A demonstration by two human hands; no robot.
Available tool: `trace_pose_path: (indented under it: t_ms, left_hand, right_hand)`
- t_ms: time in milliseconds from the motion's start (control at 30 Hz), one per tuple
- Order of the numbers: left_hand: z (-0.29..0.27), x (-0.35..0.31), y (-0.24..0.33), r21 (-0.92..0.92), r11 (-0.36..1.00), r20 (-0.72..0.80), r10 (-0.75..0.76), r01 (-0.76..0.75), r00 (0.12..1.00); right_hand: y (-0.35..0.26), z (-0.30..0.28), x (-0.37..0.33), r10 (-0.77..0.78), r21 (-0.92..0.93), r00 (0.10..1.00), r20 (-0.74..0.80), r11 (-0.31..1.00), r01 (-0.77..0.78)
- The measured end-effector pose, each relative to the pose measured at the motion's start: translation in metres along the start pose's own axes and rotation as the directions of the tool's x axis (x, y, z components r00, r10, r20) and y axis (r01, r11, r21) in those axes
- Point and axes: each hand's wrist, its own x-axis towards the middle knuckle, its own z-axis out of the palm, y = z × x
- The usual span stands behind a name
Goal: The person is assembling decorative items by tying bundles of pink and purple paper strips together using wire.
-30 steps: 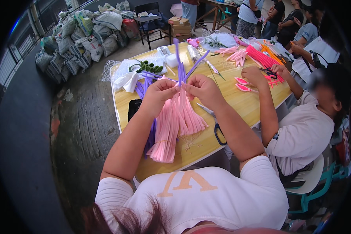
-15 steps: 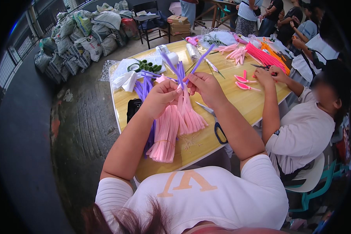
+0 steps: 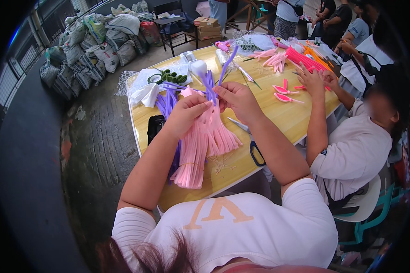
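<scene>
A purple pipe cleaner (image 3: 228,64) is bent into a V between my hands, above the table. My left hand (image 3: 190,113) pinches it near the bend with thumb and fingertips. My right hand (image 3: 239,101) pinches the other arm, which rises in a curve above my fingers. Just below my hands lie bundles of pale pink pipe cleaners (image 3: 190,159), one tied with a thin band near its lower end. More purple pipe cleaners (image 3: 167,101) lie beside and under them. My fingers partly hide the bend.
Scissors with dark blue handles (image 3: 256,154) lie right of the pink bundle. A black case (image 3: 155,127) sits at the left edge. Green fuzzy pieces (image 3: 174,76) and a glue gun (image 3: 222,46) lie farther back. A co-worker's hands (image 3: 313,82) are at the right, near pink petal shapes (image 3: 284,98).
The pipe cleaner's right arm has swung more upright and curved; its left arm no longer sticks out up-left. My hands shifted slightly. The co-worker's nearer hand has lifted, fingers spread.
</scene>
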Motion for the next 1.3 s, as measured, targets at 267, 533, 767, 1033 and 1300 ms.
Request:
trace_pose_path:
  t_ms: [267, 533, 767, 1033, 1300]
  left_hand:
    - [0.001, 0.001, 0.002, 0.028, 0.996, -0.007, 0.084, -0.084, 0.996]
    - [0.012, -0.001, 0.001, -0.031, 0.984, 0.013, 0.173, -0.173, 0.985]
    - [0.008, 0.0, 0.0, 0.052, 0.986, -0.001, 0.158, -0.157, 0.988]
    - [0.005, -0.001, -0.002, 0.011, 0.986, -0.025, 0.168, -0.168, 0.986]
    - [0.009, -0.004, 0.002, 0.355, 0.916, -0.071, 0.226, -0.187, 0.972]
  right_hand:
    - [-0.001, 0.004, -0.002, -0.006, 0.037, 1.0, -0.015, 0.999, 0.006]
    - [0.002, 0.001, -0.001, -0.107, -0.125, 0.994, 0.002, 0.986, 0.106]
    - [0.0, 0.003, -0.001, -0.013, 0.002, 1.0, -0.028, 1.0, 0.013]
    - [0.003, 0.001, 0.0, -0.01, 0.08, 0.997, 0.078, 0.997, 0.004]
    - [-0.004, 0.002, -0.003, 0.009, -0.187, 0.994, 0.113, 0.982, 0.013]
